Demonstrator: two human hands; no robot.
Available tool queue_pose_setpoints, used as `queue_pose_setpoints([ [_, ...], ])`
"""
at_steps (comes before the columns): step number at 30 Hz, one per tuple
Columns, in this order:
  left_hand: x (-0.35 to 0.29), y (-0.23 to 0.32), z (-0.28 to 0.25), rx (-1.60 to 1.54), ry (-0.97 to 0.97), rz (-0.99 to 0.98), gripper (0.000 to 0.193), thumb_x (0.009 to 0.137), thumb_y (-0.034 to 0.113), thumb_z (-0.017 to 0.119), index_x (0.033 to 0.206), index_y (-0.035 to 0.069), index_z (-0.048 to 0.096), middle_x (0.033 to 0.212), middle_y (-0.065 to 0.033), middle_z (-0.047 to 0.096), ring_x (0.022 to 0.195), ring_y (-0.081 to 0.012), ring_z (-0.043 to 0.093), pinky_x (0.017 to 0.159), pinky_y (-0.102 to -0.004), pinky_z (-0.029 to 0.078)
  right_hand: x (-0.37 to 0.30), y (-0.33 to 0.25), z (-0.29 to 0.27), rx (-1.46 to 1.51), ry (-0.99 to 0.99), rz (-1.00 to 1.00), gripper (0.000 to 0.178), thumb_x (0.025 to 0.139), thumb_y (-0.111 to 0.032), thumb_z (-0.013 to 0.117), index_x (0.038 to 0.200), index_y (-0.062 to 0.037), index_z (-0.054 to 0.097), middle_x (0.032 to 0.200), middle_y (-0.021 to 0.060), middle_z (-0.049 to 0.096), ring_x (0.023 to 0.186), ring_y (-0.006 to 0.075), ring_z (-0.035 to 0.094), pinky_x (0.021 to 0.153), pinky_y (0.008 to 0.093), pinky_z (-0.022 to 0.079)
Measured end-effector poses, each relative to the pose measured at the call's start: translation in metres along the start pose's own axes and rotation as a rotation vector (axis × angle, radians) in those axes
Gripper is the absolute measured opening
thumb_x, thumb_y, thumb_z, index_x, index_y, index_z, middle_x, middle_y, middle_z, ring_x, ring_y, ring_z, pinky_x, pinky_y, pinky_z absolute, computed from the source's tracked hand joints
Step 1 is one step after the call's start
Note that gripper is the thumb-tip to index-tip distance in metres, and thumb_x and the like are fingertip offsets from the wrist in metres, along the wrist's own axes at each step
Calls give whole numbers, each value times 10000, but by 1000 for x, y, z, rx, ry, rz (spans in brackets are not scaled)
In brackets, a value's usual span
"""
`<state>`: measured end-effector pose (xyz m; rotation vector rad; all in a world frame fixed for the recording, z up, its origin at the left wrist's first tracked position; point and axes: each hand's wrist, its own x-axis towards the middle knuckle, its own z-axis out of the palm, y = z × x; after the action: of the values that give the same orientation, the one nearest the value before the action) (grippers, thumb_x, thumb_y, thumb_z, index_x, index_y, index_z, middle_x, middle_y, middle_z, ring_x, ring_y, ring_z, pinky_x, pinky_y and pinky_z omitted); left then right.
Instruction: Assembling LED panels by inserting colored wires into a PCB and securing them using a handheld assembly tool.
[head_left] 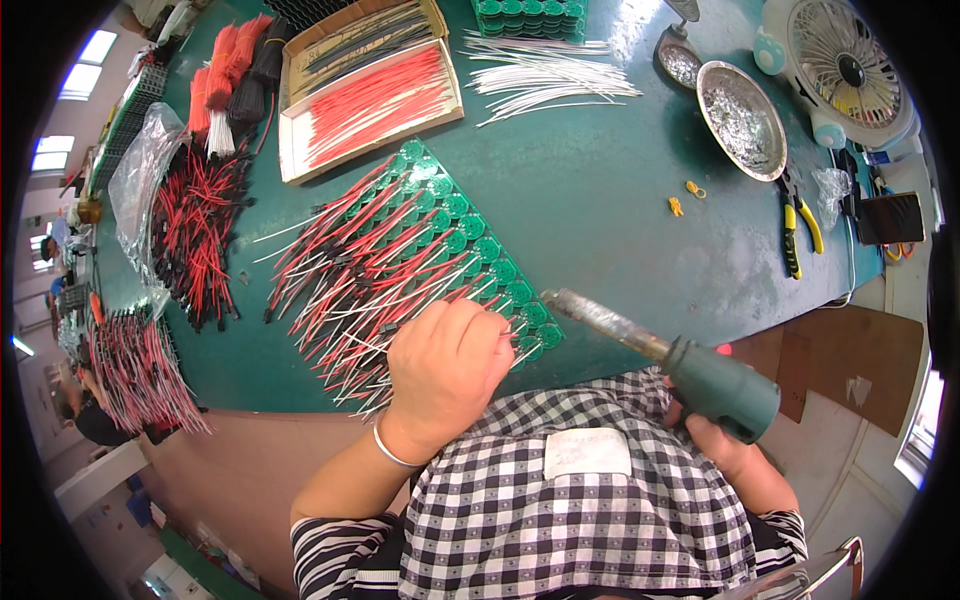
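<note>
My left hand (450, 365) is closed low over the near corner of a green circuit board panel (478, 240). Red, white and black wires (370, 265) fan leftward from the panel's round boards, and some emerge beside my curled fingers. It grips wires there; the fingertips are hidden beneath the hand. In my right hand (715, 440) is a soldering iron (640, 340) with a thick dark green handle. Its metal tip points up and left, near the panel's right edge. The handle covers part of this hand's fingers.
An open cardboard box (290, 150) holds red and dark wires, with white wires (550, 80) beside it. Bundled red-black wires (200, 230) lie left. A metal bowl (742, 120), a fan (850, 70) and yellow-black pliers (797, 225) stand right. Two small yellow pieces (676, 206) lie mid-table.
</note>
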<state>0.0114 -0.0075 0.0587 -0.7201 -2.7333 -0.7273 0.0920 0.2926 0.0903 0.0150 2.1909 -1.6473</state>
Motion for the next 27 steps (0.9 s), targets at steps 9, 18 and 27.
queue_pose_setpoints([
  [9,-1,0,0,52,-7,73,200,619,27,690,789,86,602,750,-30,573,626,-214,538,525,-336,421,12,-9,3,-281,-90,-194,287,718,-25,664,1003,-42,691,1083,138,674,970,319,624,847,385,481],
  [18,0,2,-1,50,5,65,196,618,27,691,783,85,602,740,-31,565,618,-213,532,521,-336,415,10,-2,1,-300,-45,-221,288,725,-54,651,1011,-27,674,981,111,678,869,280,626,762,372,491],
  [27,0,1,0,50,10,68,191,620,25,692,776,89,602,726,-29,565,609,-211,538,516,-334,418,14,5,7,-178,-8,-219,370,779,-174,613,1076,47,613,758,90,634,605,175,603,578,307,495],
])
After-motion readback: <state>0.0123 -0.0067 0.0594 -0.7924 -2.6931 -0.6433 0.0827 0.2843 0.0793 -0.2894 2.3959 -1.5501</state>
